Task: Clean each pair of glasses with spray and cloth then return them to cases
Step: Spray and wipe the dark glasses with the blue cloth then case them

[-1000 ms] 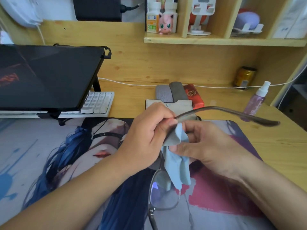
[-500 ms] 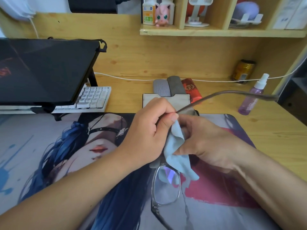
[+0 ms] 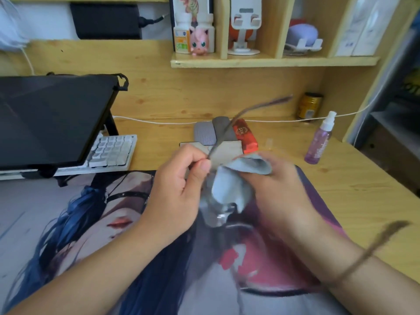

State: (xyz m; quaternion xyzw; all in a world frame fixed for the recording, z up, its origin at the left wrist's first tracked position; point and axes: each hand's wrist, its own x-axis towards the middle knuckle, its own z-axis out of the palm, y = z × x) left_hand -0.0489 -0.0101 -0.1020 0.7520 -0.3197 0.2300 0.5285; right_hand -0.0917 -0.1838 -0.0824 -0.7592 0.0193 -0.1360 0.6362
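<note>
My left hand (image 3: pixel 179 187) pinches the frame of a pair of grey glasses (image 3: pixel 216 212) at the hinge, above the printed desk mat (image 3: pixel 68 223). One temple arm sticks up and away towards the back wall; the other trails blurred over my right forearm. My right hand (image 3: pixel 279 192) grips a light blue cloth (image 3: pixel 229 185) wrapped round a lens. The purple spray bottle (image 3: pixel 319 142) stands at the right on the desk. Several glasses cases lie behind my hands: two grey (image 3: pixel 204 133), a red one (image 3: pixel 246 137) and a pale flat one (image 3: pixel 227 151).
A raised dark screen (image 3: pixel 50 119) and a white keyboard (image 3: pixel 111 151) fill the left. A white cable (image 3: pixel 159 121) runs along the back wall. A gold tin (image 3: pixel 310 106) stands at the back right. The shelf (image 3: pixel 272 61) above holds bottles, a pink figurine and stands.
The glasses have been turned: the upper temple arm swung from pointing right to pointing up and back, the other arm now trails over my right forearm. The cloth has bunched up higher over the lens.
</note>
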